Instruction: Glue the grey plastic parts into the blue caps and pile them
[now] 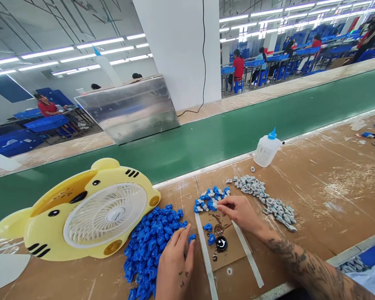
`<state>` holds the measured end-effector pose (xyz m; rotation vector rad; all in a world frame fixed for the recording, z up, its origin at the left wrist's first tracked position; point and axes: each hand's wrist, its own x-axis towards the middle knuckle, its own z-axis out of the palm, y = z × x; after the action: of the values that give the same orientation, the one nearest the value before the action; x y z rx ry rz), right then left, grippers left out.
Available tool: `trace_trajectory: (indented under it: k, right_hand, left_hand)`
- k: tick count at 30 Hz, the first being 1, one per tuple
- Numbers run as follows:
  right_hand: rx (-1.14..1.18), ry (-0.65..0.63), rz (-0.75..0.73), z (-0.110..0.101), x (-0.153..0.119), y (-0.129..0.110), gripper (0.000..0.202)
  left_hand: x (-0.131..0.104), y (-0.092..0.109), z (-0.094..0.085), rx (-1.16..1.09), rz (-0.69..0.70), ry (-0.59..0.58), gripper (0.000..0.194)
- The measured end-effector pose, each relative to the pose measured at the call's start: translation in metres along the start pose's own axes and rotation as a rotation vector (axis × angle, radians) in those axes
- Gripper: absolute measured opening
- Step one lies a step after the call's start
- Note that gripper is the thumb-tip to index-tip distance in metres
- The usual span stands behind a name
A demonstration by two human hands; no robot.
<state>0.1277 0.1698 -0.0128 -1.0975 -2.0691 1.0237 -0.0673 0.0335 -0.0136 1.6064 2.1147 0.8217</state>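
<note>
My right hand (240, 211) is closed in a pinch on a small blue-and-grey plastic piece (212, 205), at the edge of a cluster of similar two-coloured pieces (213, 193). My left hand (176, 262) rests beside a big pile of blue plastic pieces (153, 239), thumb and fingers apart. A single blue piece (192, 237) lies by its fingertips. Between my hands, a cardboard sheet (233, 250) edged with pale tape carries a dark glossy puddle (221, 244), brown smears and two loose blue pieces (209, 233).
Grey pieces (253, 186) lie heaped to the right. Behind them stands a squeeze bottle (266, 150) with a blue nozzle. At left is a yellow animal-faced fan (106, 208). A green conveyor belt (190, 141) crosses behind the worktable; people sit at benches beyond.
</note>
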Motion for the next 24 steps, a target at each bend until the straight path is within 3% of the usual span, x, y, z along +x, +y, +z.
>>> trace_trajectory:
  k: [3, 5, 8, 14, 18, 24]
  right_hand:
    - [-0.095, 0.008, -0.026, 0.005, 0.025, 0.003, 0.017]
    - [-0.156, 0.006, -0.044, 0.008, 0.033, 0.005, 0.016]
    - [-0.275, -0.001, -0.056, -0.002, 0.033, 0.014, 0.018]
    - [-0.594, -0.076, -0.037, -0.07, 0.023, 0.037, 0.016]
    - [-0.758, -0.196, -0.09, -0.084, 0.023, 0.039, 0.007]
    - [-0.813, -0.265, -0.117, -0.075, 0.035, 0.038, 0.024]
  left_hand:
    - [0.004, 0.001, -0.012, 0.447, -0.005, -0.238, 0.041]
    - [0.007, 0.005, -0.014, 0.586, -0.006, -0.346, 0.045]
    - [0.01, 0.004, -0.012, 0.581, 0.044, -0.371, 0.045]
    - [0.016, -0.003, 0.001, 0.445, 0.086, -0.391, 0.038]
    - [0.021, -0.003, 0.005, 0.289, 0.095, -0.299, 0.041]
    - [0.012, 0.004, 0.0, -0.307, 0.056, -0.05, 0.018]
